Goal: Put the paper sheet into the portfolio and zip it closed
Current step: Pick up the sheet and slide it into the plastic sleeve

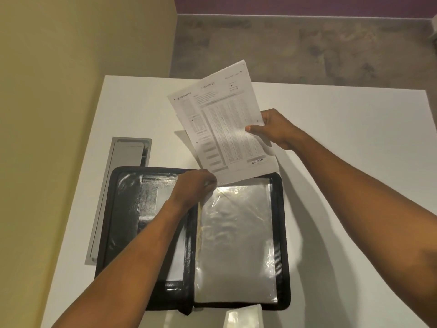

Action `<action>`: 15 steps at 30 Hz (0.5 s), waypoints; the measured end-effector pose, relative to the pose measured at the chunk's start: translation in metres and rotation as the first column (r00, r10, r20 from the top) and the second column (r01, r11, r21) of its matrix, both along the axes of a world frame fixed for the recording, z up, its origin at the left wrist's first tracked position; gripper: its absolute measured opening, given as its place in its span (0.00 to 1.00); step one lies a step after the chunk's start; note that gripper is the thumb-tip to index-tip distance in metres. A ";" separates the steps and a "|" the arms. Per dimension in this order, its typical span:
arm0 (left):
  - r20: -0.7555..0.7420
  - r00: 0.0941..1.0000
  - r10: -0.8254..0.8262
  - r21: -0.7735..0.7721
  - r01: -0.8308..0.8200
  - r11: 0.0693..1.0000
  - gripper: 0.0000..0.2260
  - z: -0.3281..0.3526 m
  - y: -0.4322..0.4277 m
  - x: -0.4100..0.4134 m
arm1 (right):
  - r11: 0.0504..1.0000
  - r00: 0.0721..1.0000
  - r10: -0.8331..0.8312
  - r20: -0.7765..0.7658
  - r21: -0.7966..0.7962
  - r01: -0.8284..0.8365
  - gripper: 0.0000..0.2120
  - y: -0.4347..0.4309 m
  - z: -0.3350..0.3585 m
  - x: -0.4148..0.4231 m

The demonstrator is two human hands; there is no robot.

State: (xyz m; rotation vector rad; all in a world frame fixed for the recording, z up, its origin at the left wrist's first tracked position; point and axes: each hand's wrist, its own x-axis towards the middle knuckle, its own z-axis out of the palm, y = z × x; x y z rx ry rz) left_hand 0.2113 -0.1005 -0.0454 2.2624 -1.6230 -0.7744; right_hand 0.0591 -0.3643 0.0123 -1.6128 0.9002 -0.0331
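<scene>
A black zip portfolio point(118, 209) lies open flat on the white table point(343, 150), with clear plastic sleeves point(236, 245) on its right half. My right hand point(274, 129) pinches the right edge of a printed paper sheet point(222, 124), held tilted above the portfolio's far edge, its lower end reaching the top of the sleeves. My left hand point(194, 188) sits at the top of the portfolio near the spine, its fingers pinching the top edge of a clear sleeve beside the sheet's lower corner.
A grey cable hatch point(123, 162) is set into the table left of the portfolio. A yellow wall stands on the left. Beyond the table's far edge lies brown floor point(307, 43). A clear plastic piece point(243, 318) shows at the near edge.
</scene>
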 end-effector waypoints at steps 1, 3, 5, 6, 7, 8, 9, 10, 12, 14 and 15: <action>-0.013 1.000 0.011 0.015 -0.010 1.000 0.06 0.000 -0.001 -0.001 | 1.000 1.000 0.014 -0.008 0.016 -0.014 0.17 0.000 -0.004 0.002; -0.034 0.999 0.027 0.042 -0.026 0.999 0.07 0.000 -0.005 -0.005 | 0.999 0.999 0.033 -0.023 0.043 -0.032 0.17 0.000 -0.012 0.006; -0.043 0.999 0.020 0.065 -0.017 0.998 0.08 0.000 -0.009 -0.010 | 0.997 0.998 0.040 -0.039 0.073 -0.038 0.16 0.000 -0.022 0.010; -0.049 0.999 0.011 0.073 -0.007 0.997 0.08 -0.001 -0.011 -0.013 | 0.995 0.998 0.042 -0.047 0.092 -0.037 0.16 0.000 -0.026 0.012; -0.057 0.998 0.000 0.077 0.004 0.997 0.08 -0.001 -0.013 -0.016 | 0.993 0.998 0.041 -0.053 0.110 -0.035 0.15 0.000 -0.030 0.014; -0.063 0.998 -0.009 0.078 0.014 0.997 0.10 -0.002 -0.016 -0.020 | 0.992 0.998 0.039 -0.057 0.126 -0.031 0.15 0.001 -0.034 0.016; -0.071 0.997 -0.012 0.080 0.018 0.997 0.11 -0.002 -0.018 -0.026 | 0.990 0.998 0.035 -0.060 0.137 -0.026 0.14 0.002 -0.036 0.017; -0.083 0.996 -0.009 0.083 0.016 0.996 0.12 -0.003 -0.021 -0.031 | 0.989 0.997 0.030 -0.064 0.146 -0.021 0.14 0.003 -0.039 0.017; -0.111 0.994 -0.001 0.082 0.010 0.997 0.12 -0.003 -0.028 -0.044 | 0.988 0.997 0.020 -0.073 0.156 -0.008 0.13 0.006 -0.042 0.018; -0.132 0.991 0.015 0.075 -0.005 0.997 0.12 -0.002 -0.037 -0.057 | 0.986 0.997 0.007 -0.073 0.167 0.005 0.13 0.008 -0.044 0.018; -0.140 0.990 0.027 0.072 -0.017 0.997 0.12 -0.001 -0.042 -0.064 | 0.985 0.997 0.001 -0.073 0.171 0.012 0.13 0.010 -0.045 0.017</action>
